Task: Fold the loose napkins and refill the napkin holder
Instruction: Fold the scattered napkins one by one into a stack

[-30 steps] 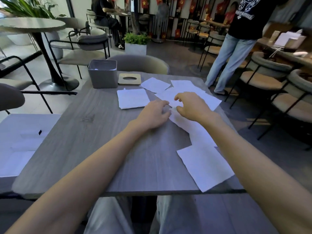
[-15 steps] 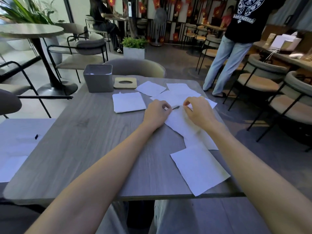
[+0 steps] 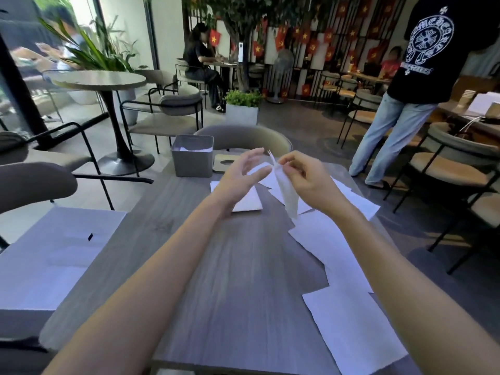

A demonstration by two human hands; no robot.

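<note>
Napkin [image 3: 286, 196] now lifted, edges blurred

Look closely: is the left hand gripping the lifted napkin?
No. The left hand is open beside it; only the right hand pinches the napkin.

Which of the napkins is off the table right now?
Only the napkin pinched at its top by the right hand; it hangs above the table. The other napkins lie flat on it, like the sheet at the near edge.
</note>
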